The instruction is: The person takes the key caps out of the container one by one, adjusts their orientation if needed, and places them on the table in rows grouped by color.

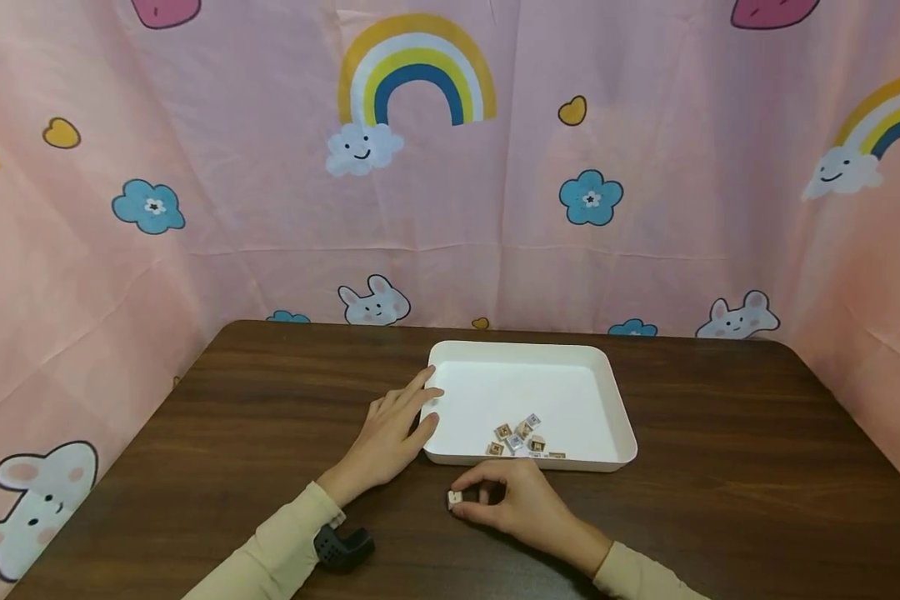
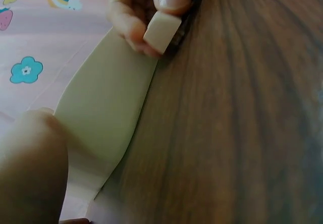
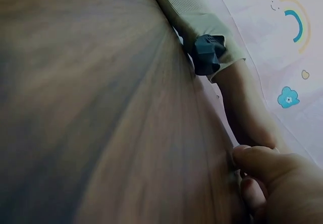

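Note:
My right hand (image 1: 521, 504) pinches a small pale cube (image 1: 454, 498) between thumb and forefinger, close over the table in front of the tray. A dark mark shows on the cube in the head view; its side looks plain and cream in the left wrist view. My left hand (image 1: 390, 433) rests with spread, straight fingers at the left rim of a white tray (image 1: 540, 354). Several small cubes with printed faces (image 1: 502, 432) lie grouped along the tray's near side, some partly hidden by its front wall. The right wrist view shows my right hand (image 3: 287, 188) without the cube visible.
The dark wood table (image 1: 307, 375) extends around the tray. A pink patterned curtain (image 1: 510, 167) hangs behind and on both sides. A black device (image 1: 343, 550) sits on the left wrist, by the sleeve.

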`<state>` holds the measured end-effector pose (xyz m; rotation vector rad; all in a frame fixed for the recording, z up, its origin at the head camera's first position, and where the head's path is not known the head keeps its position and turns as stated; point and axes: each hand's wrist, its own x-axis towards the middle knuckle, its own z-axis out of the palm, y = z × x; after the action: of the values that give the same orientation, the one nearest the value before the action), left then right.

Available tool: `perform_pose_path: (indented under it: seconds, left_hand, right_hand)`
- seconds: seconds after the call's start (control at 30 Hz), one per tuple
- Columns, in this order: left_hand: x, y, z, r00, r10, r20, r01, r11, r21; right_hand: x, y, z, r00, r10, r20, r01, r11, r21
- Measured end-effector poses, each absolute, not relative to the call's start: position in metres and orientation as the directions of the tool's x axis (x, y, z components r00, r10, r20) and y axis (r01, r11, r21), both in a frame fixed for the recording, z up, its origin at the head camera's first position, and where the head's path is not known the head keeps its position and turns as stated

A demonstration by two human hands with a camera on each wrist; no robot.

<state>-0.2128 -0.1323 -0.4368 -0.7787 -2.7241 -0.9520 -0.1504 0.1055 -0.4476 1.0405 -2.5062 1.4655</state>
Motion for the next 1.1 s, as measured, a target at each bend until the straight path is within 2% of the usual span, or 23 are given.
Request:
perform_pose_path:
  seconds: [0.4, 0.8, 1.1]
  left_hand:
    - [-0.2125, -0.1329, -0.4371, -0.851, 0.425, 0.309, 0.524, 0.657, 0.542]
    - [-0.2110, -0.1332, -0.4372, -0.850, 0.424, 0.313, 0.526, 0.647, 0.551]
    - [-0.2104, -0.1330, -0.4351, -0.854, 0.423, 0.303, 0.518, 0.647, 0.560]
  right_hand:
    - [-0.1507, 0.1003, -0.4464, -0.793, -0.505, 0.341, -0.558, 0.376, -0.740]
    - [-0.1494, 0.0989, -0.4477, -0.756, -0.508, 0.413, -0.627, 0.381, -0.679]
    - [-0.1489, 0.0998, -0.4473, -0.760, -0.507, 0.406, -0.620, 0.381, -0.686]
